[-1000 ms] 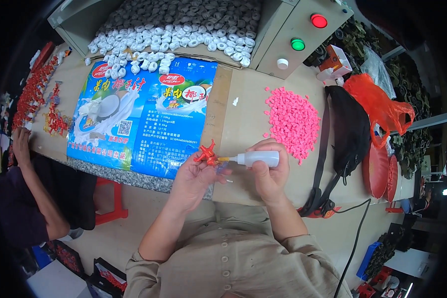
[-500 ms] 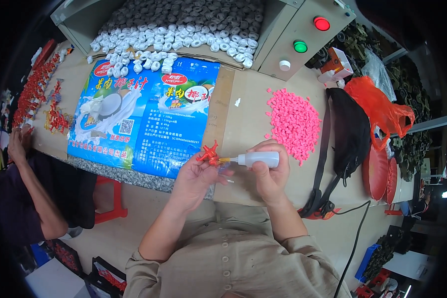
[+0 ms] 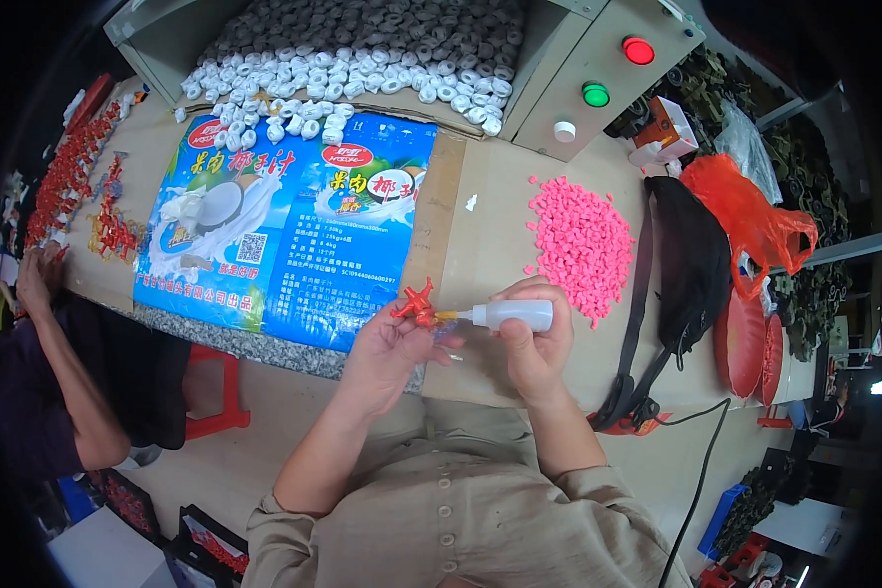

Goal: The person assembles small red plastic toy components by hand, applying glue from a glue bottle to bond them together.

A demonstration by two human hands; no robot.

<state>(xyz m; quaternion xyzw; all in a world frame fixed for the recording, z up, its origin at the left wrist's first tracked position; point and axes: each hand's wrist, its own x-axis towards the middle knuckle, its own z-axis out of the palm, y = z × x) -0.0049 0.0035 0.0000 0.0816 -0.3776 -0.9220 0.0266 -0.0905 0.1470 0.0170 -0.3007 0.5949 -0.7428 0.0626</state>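
Observation:
My left hand (image 3: 382, 351) is closed on a small red plastic figure (image 3: 417, 302) with pointed limbs, pinched up by the fingertips. In my right hand (image 3: 539, 358) lies a white squeeze bottle (image 3: 519, 315), held level. The bottle's thin yellowish nozzle points left, and its tip meets the lower part of the figure or sits very close to it. Fingers hide part of the figure. Both hands are over the table's near edge, just right of a blue printed cardboard sheet (image 3: 294, 235).
Small pink pieces (image 3: 583, 245) lie heaped at right, beside a black bag (image 3: 691, 265) and an orange plastic bag (image 3: 745, 206). White ring-like parts (image 3: 363, 83) fill an open metal box with buttons. At left, a co-worker's hand (image 3: 39, 279) is near red figures (image 3: 69, 186).
Hardly anything differs. The view has shifted very slightly, while both hands keep the figure and the bottle nozzle together in nearly the same place.

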